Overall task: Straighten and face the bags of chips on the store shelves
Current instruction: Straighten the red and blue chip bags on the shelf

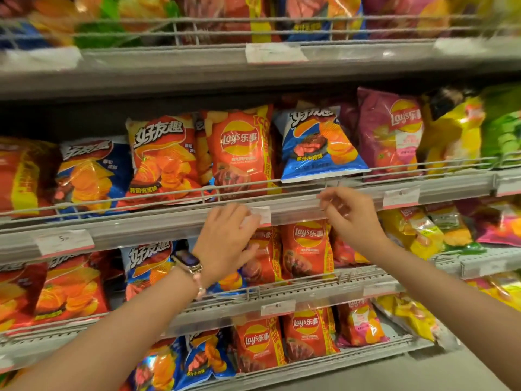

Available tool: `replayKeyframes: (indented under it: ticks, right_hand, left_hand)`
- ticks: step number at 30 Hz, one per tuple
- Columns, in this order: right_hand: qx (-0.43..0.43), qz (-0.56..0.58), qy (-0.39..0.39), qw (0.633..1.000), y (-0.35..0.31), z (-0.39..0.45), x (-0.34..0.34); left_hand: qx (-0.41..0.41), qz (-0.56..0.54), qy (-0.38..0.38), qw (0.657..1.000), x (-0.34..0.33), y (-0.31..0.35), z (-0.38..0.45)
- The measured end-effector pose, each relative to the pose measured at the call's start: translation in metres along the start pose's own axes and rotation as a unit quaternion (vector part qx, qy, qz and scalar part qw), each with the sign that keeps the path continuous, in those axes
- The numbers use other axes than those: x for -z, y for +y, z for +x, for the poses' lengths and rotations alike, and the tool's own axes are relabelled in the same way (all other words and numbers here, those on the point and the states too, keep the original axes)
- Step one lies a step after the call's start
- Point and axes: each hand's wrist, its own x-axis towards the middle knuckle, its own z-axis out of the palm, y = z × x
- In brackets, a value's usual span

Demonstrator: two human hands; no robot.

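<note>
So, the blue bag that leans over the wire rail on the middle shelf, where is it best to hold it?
Probably by its two side edges near the top, coming from the front. The blue bag leans right with its bottom seam over the wire rail, so its puffy middle would dent. Neither the left hand nor the right hand holds it.
</note>
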Motion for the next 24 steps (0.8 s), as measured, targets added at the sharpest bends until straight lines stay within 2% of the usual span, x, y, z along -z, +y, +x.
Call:
replayKeyframes:
  ticks: [2,3,5,7,9,13,19,24]
  right_hand:
    - [0.035,0.032,0.061,0.997,-0.015,0.023,0.009]
    - [0.043,0.025,0.081,0.995,-0.021,0.037,0.014]
    - [0.022,-0.036,0.079,0.996,-0.022,0.069,0.021]
    - [-0.048,-0.117,0.035,0.991,-0.016,0.100,0.026]
    - [-0.124,-0.158,-0.010,0.980,-0.010,0.122,0.029]
    - [-0.243,-0.114,-0.086,0.959,0.001,0.141,0.031]
    - [-0.297,0.066,-0.107,0.946,0.003,0.144,0.031]
    - [-0.305,0.074,-0.093,0.945,0.003,0.141,0.034]
  left_hand:
    - [0.053,0.021,0.043,0.997,0.017,-0.009,0.027]
    - [0.095,0.029,0.022,0.995,0.022,-0.012,0.039]
    - [0.177,0.023,-0.091,0.980,0.027,-0.019,0.057]
    - [0.224,-0.006,-0.192,0.956,0.022,-0.026,0.068]
    - [0.238,-0.017,-0.241,0.941,0.017,-0.028,0.075]
    - [0.257,-0.007,-0.262,0.930,0.013,-0.025,0.078]
    - [0.259,-0.001,-0.272,0.927,0.010,-0.026,0.076]
    - [0.261,-0.002,-0.279,0.924,0.008,-0.026,0.075]
